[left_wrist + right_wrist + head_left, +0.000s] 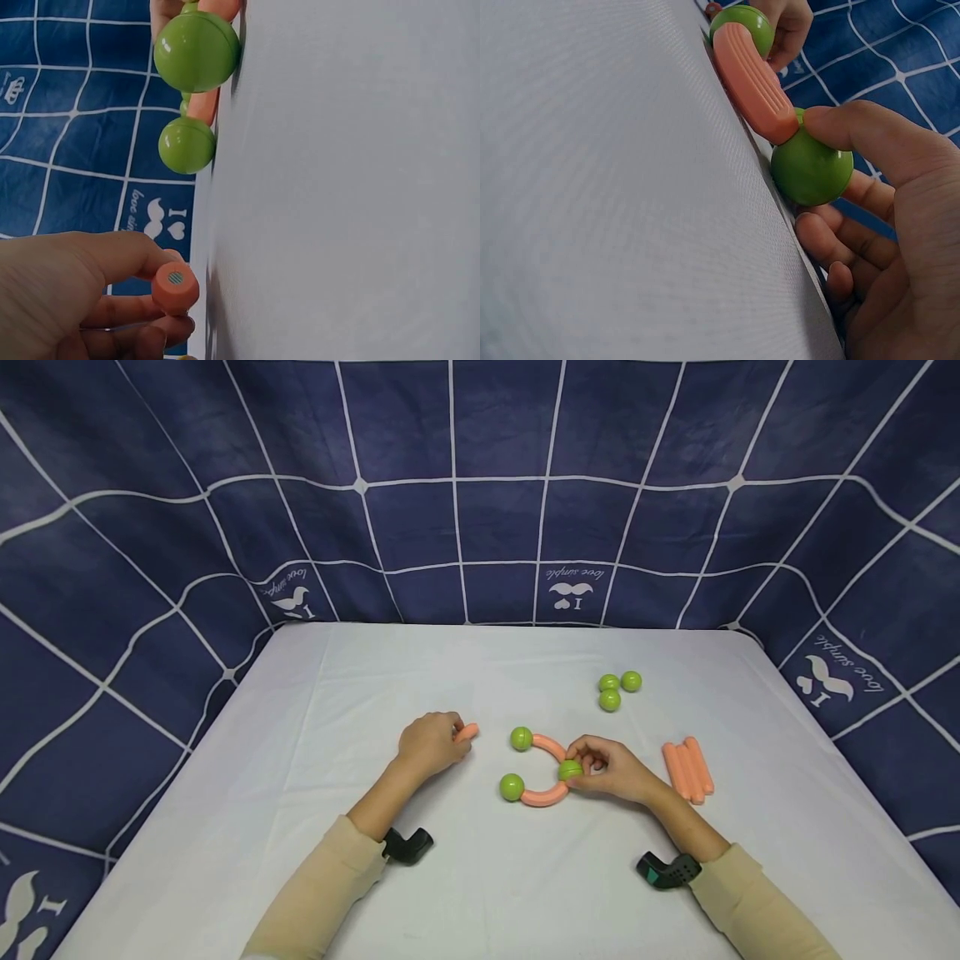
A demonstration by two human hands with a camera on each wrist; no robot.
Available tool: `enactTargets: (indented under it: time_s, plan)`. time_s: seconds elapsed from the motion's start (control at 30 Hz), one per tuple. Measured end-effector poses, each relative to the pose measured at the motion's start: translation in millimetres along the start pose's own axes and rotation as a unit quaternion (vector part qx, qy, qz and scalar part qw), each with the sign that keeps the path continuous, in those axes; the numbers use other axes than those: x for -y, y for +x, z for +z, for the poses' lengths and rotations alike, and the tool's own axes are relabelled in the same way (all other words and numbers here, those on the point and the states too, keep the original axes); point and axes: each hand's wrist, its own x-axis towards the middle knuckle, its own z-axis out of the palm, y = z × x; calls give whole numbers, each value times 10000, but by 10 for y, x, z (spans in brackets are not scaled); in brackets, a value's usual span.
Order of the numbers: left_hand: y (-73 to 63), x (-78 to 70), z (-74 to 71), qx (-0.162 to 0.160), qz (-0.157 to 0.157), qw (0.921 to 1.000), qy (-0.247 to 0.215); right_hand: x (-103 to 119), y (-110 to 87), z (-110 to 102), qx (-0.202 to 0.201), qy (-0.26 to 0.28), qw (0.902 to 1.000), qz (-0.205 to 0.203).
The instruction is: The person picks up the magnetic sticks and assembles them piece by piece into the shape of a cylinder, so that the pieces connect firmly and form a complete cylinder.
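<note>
My left hand [429,745] pinches an orange rod [467,733] just above or on the white table; I cannot tell which. In the left wrist view the rod's round end [175,289] faces the camera. My right hand [615,768] holds a green ball [570,770] between thumb and fingers. Two curved orange pieces run from that ball, an upper one [549,745] and a lower one [545,797]. At their left ends sit a green ball [521,738] and another green ball [512,787], forming an arc that opens toward my left hand.
Three loose green balls [610,700] lie together farther back on the white-covered table [480,877]. Right of my right hand, three straight orange rods [688,770] lie side by side. A dark blue checked cloth [495,518] hangs behind and along the sides.
</note>
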Motion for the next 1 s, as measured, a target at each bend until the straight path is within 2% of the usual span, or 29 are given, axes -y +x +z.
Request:
enactTargets:
  time_s: [0.17, 0.5, 0.67, 0.8, 0.9, 1.0]
  plan:
    - [-27, -55, 31, 65, 133, 9994, -317, -9, 0, 4, 2, -18, 10000, 5]
    - [-59, -188, 134, 276, 503, 9978, -328, -1, -3, 6, -5, 41, 10000, 24]
    - [-48, -262, 160, 418, 533, 9972, -322, -1, -7, 9, -2, 52, 10000, 12]
    - [-34, -323, 190, 362, 645, 9968, -316, -5, -9, 9, -2, 69, 10000, 2]
    - [-23, -360, 216, 321, 632, 9964, -461, -3, -10, 9, 0, 77, 10000, 7]
    - [-18, -386, 233, 344, 493, 9956, -718, 8, -9, 6, -1, 66, 10000, 19]
